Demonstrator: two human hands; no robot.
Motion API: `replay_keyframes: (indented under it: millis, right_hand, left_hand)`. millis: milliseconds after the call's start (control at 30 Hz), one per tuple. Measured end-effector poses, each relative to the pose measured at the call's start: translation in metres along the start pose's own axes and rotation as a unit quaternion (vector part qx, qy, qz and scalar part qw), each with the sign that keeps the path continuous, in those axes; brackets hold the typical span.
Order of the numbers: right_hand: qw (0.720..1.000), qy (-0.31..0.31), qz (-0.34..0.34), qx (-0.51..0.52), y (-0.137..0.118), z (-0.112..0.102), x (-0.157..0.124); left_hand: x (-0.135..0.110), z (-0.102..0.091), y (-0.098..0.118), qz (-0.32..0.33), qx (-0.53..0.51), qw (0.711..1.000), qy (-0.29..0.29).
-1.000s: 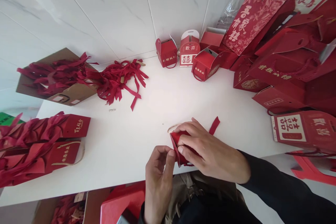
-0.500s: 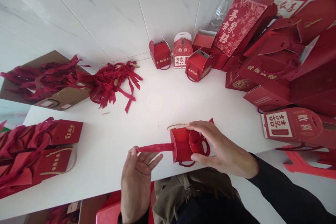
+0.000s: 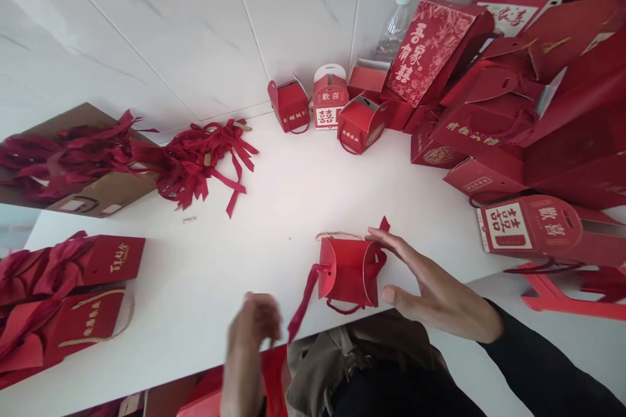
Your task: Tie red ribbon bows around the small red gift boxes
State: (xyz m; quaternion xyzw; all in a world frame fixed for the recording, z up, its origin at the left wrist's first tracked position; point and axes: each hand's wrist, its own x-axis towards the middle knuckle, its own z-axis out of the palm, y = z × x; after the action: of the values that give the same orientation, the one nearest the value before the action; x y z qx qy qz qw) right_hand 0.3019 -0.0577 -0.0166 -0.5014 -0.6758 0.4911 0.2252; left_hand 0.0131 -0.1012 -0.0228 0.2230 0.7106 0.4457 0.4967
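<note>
A small red gift box [image 3: 348, 270] sits near the table's front edge, with a twisted rope handle at its lower side and a tan cord along its far side. From a hole in its left flap a red ribbon [image 3: 308, 300] trails down to the left, its end loose; more ribbon shows at the box's right end. My right hand [image 3: 415, 280] is open, thumb and fingers apart around the box's right side, with the fingertips close to the ribbon there. Left of the box, apart from the ribbon, my left hand [image 3: 249, 352] is blurred, and its fingers cannot be made out clearly.
A cardboard box [image 3: 112, 192] of red ribbons stands at the back left, with a ribbon pile [image 3: 200, 159] beside it. Beribboned red boxes [image 3: 88, 319] line the left edge. More red boxes [image 3: 489, 137] crowd the right, near a clear bottle [image 3: 394, 26].
My left hand has let go of the ribbon and moved down, so the ribbon hangs slack. My right hand has drawn back to the right, off the box's flap. The view has shifted slightly.
</note>
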Motion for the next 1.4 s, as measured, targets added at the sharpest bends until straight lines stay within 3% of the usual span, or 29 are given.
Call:
replay_keyframes:
  millis: [67,200,267,367,533,600,733,833,967,1133,1267,1400]
  right_hand:
    - [1.000,0.010,-0.004,-0.008,0.001,0.000,0.000]
    - [0.998,0.047,-0.014,-0.050,0.003,0.003,0.000]
    - [0.996,0.068,-0.001,-0.061,0.003,0.005,0.000]
    - [0.994,0.081,0.029,-0.061,0.001,0.003,-0.002]
    - [0.995,0.076,0.063,-0.032,-0.013,-0.008,-0.009]
    - [0.995,0.074,0.069,-0.012,-0.020,-0.011,-0.012]
    - [0.991,0.056,0.090,0.079,-0.031,-0.010,-0.014]
    - [0.982,0.069,0.100,0.144,-0.035,-0.008,-0.012]
    - [0.975,0.097,0.096,0.175,-0.040,-0.011,-0.007]
    - [0.976,0.138,0.083,0.144,-0.046,-0.019,0.002]
    - [0.977,0.132,0.065,0.156,-0.048,-0.025,0.010]
    - [0.979,0.097,0.042,0.174,-0.050,-0.028,0.017]
  left_hand:
    - [-0.013,0.021,-0.001,-0.042,0.037,0.995,-0.078]
    - [-0.017,0.053,0.005,0.047,0.104,0.990,-0.087]
    - [-0.012,0.061,0.007,0.037,0.094,0.990,-0.097]
    - [-0.004,0.066,0.007,0.014,0.056,0.991,-0.121]
    - [-0.002,0.068,0.013,0.068,0.123,0.988,-0.063]
    - [-0.006,0.069,0.016,0.087,0.149,0.982,-0.077]
    - [-0.013,0.073,0.016,0.141,0.193,0.966,-0.100]
    - [-0.015,0.076,0.010,0.144,0.195,0.966,-0.090]
    - [-0.012,0.081,0.006,0.154,0.168,0.970,-0.090]
    - [-0.002,0.090,0.017,0.236,0.096,0.961,-0.111]
    - [0.005,0.096,0.030,0.286,0.061,0.948,-0.127]
    - [0.008,0.102,0.035,0.272,0.046,0.942,-0.193]
